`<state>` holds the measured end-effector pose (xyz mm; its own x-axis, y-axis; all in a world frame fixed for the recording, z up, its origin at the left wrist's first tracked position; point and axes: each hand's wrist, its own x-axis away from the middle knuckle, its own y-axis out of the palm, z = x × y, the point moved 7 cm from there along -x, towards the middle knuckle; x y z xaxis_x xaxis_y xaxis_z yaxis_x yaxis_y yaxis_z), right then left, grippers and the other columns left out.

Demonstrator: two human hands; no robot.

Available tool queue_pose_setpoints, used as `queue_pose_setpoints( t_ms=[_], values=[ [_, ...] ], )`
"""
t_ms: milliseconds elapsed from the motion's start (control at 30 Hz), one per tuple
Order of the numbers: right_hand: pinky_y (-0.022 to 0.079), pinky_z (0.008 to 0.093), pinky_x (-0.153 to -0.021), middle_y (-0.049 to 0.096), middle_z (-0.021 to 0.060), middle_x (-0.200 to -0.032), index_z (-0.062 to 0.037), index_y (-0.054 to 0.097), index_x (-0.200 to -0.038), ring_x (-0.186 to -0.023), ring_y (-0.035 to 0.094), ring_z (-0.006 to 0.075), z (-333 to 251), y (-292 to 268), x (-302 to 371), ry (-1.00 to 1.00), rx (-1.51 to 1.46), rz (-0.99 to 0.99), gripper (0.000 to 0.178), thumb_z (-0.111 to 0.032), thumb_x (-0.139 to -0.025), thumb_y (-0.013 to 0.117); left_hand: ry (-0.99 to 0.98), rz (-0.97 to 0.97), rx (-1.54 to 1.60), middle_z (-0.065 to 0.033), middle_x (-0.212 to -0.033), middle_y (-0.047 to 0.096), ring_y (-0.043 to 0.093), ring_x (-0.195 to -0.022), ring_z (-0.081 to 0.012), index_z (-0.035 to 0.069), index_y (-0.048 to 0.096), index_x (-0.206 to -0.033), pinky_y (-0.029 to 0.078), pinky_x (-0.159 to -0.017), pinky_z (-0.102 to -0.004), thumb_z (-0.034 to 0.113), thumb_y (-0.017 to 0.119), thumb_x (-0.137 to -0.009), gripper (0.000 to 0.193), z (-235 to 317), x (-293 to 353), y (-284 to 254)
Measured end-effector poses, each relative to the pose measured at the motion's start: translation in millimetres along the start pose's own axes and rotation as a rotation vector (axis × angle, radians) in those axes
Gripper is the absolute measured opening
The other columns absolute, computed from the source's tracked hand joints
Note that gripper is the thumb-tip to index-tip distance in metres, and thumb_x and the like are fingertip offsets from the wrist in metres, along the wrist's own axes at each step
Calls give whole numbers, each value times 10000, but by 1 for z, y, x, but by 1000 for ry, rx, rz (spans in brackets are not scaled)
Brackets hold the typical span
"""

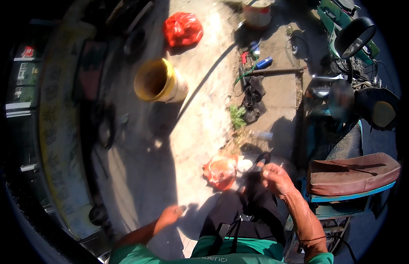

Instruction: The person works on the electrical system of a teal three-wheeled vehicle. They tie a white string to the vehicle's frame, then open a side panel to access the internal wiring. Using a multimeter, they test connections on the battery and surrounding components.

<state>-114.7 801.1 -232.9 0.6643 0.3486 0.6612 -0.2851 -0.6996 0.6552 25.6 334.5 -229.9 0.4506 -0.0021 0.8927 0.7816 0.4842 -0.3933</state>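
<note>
My right hand (277,179) is raised over my right leg, its fingers curled in; anything between them is too small to make out. Below it are my dark trousers (226,209) and a dark shoe (264,157). Out to the left, low over the shaded ground, is my left hand (170,214). Its fingers look drawn together and blurred, with a pale spot at the tips. Neither hand touches the crumpled orange-red and whitish plastic bag (220,170) in front of my feet.
Ahead stand a yellow-rimmed bucket (171,82) and a tied red plastic bag (183,29). A blue cylinder (263,63), a green cord (245,75), a black bag (253,103) and a plant (236,116) lie along the right edge. A vehicle with a brown seat (354,175) blocks the right.
</note>
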Motion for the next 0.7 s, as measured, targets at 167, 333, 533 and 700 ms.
queue_pose_setpoints(
  t_ms=[167, 333, 533, 700],
  values=[
    [419, 233, -573, 583, 18, -821, -52, 593, -997, -624, 516, 97, -13, 32, -37, 65, 38, 77, 184, -179, -898, 683, -218, -94, 383, -59, -905, 674, 642, -824, -144, -14, 645, -1101, 503, -724, -272, 234, 649, -924, 305, -112, 71, 27],
    [427, 218, -547, 578, 16, -760, -67, 603, -923, -590, 525, 91, -9, 47, -80, 104, 25, 100, 133, -189, -912, 656, -413, -226, 425, -59, -943, 677, 652, -837, -166, 21, 596, -1168, 518, -725, -333, 359, 619, -932, 413, -116, 132, 46],
    [443, 238, -563, 574, 26, -798, -41, 608, -996, -620, 536, 109, 5, 54, -140, 127, -110, 130, 136, -159, -931, 623, -537, -431, 573, -83, -968, 652, 665, -856, -183, 41, 643, -1080, 532, -702, -314, 244, 593, -923, 261, -134, 161, 62],
    [451, 251, -576, 557, 39, -817, -14, 594, -1092, -660, 544, 133, 7, 106, -194, 183, -219, 257, 207, -151, -936, 604, -47, -515, 16, -211, -974, 672, 666, -892, -361, 9, 598, -1142, 522, -747, -415, 307, 551, -934, 366, -159, 113, 43]
  ],
)
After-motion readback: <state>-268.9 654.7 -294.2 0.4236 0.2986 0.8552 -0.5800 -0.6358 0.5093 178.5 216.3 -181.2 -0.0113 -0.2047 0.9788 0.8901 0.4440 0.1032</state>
